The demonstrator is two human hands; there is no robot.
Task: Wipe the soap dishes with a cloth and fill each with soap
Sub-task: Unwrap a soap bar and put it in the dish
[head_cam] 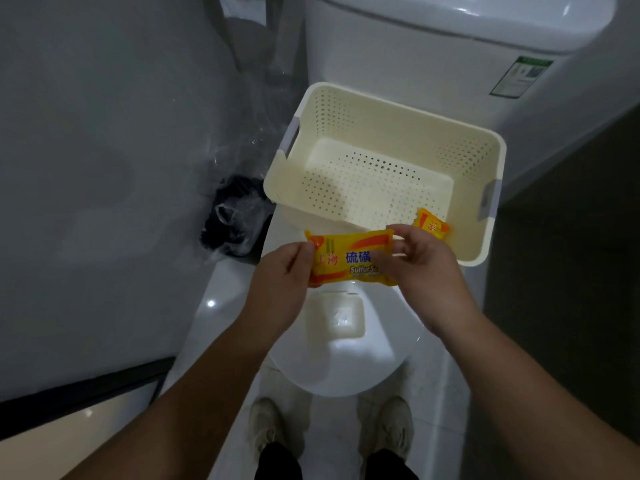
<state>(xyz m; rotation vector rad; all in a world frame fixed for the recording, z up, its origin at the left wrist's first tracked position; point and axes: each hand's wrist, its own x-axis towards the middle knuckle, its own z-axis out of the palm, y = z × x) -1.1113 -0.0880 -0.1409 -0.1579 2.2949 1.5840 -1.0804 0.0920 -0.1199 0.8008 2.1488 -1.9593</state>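
Note:
A yellow and orange wrapped sulfur soap bar (349, 258) is held over the toilet lid. My left hand (284, 271) pinches its left end and my right hand (419, 261) pinches its right end. Below the bar, a cream soap dish (335, 317) sits on the closed white toilet lid (346, 368). A second wrapped soap (431, 223) lies in the near right corner of the cream perforated basket (381, 133), just behind my right hand. No cloth is in view.
The basket rests on the toilet against the white tank (433, 46). A bin with a black bag and clear plastic (235, 216) stands on the floor to the left. Grey wall left, dark wall right. My shoes (329, 427) stand on the white floor.

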